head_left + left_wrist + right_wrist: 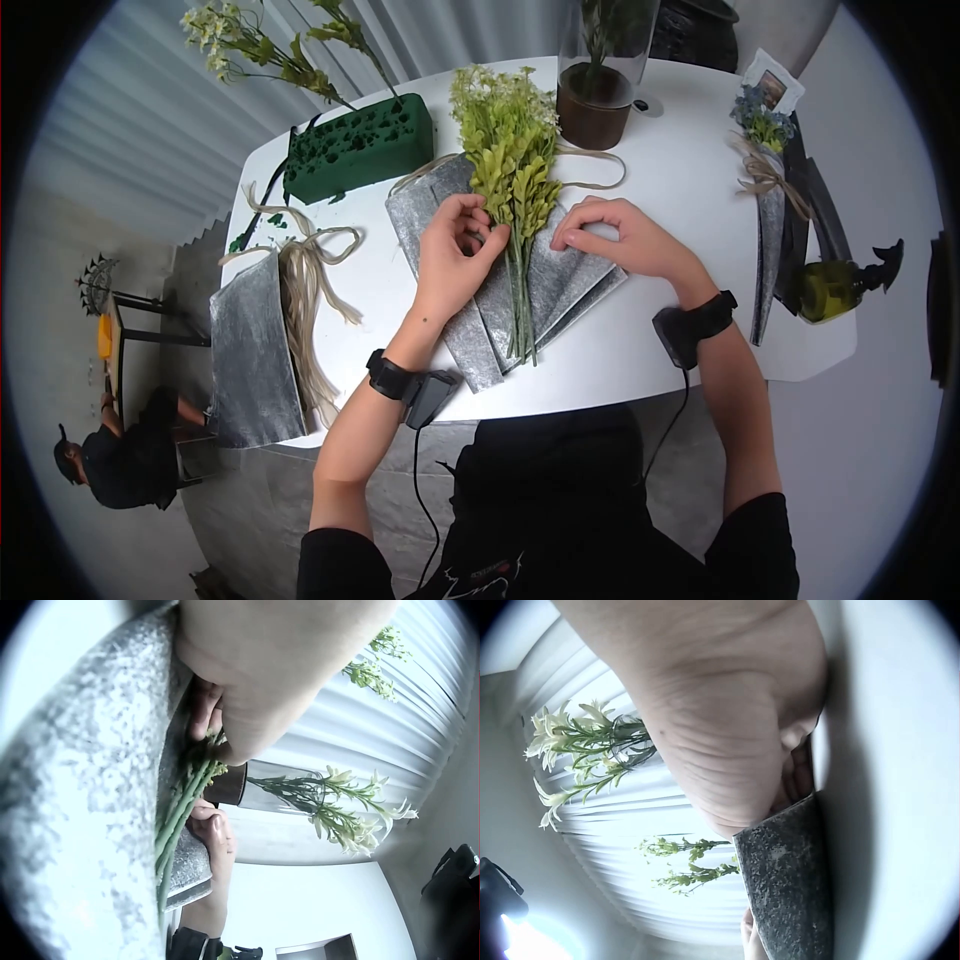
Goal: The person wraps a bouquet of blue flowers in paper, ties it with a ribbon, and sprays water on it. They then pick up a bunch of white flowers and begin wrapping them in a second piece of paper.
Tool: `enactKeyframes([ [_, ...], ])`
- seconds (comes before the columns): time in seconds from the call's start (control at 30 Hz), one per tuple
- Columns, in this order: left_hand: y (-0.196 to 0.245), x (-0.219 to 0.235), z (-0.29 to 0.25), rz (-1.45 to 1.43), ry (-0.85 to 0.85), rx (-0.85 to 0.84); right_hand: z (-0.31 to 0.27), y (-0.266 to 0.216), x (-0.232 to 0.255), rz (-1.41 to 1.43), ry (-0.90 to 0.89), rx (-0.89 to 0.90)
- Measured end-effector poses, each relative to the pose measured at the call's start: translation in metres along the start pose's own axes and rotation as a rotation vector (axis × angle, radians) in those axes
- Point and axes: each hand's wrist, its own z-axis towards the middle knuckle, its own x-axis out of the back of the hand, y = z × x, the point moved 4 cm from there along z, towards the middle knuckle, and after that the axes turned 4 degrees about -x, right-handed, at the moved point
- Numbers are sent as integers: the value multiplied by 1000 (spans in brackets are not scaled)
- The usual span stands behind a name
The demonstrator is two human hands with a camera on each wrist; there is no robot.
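Note:
A bunch of artificial flowers (pixel 515 165), with white blossoms, yellow-green leaves and long green stems (pixel 520 310), lies across grey mottled wrapping sheets (pixel 560 285). My left hand (pixel 460 255) is at the bunch's left side, its curled fingers and thumb pinching the upper stems; in the left wrist view the stems (pixel 178 821) run out from under its thumb. To the right, my right hand (pixel 635 237) has bent fingers and pinches the upper right edge of the grey wrap, seen raised (pixel 784 877) in the right wrist view. Its fingertips are partly hidden there.
A green foam block (pixel 360 150) with flower stems stands back left. Another grey sheet (pixel 255 350) with raffia strands (pixel 305 330) lies left. A vase (pixel 600 100) stands behind the bunch. At right are a small wrapped bouquet (pixel 768 210) and a spray bottle (pixel 835 285). A person (pixel 130 450) sits far left.

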Motion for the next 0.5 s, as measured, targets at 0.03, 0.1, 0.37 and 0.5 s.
enactKeyframes([
  [0.03, -1, 0, 0, 7, 1, -5, 0, 1, 0, 5, -1, -1],
  [0.1, 0, 1, -1, -43, 30, -20, 0, 0, 0, 9, -6, 6],
  [0.37, -4, 3, 1, -123, 2, 3, -2, 3, 0, 19, 20, -16],
  [0.5, -1, 9, 4, -131, 77, 31, -3, -1, 1, 76, 17, -7],
])
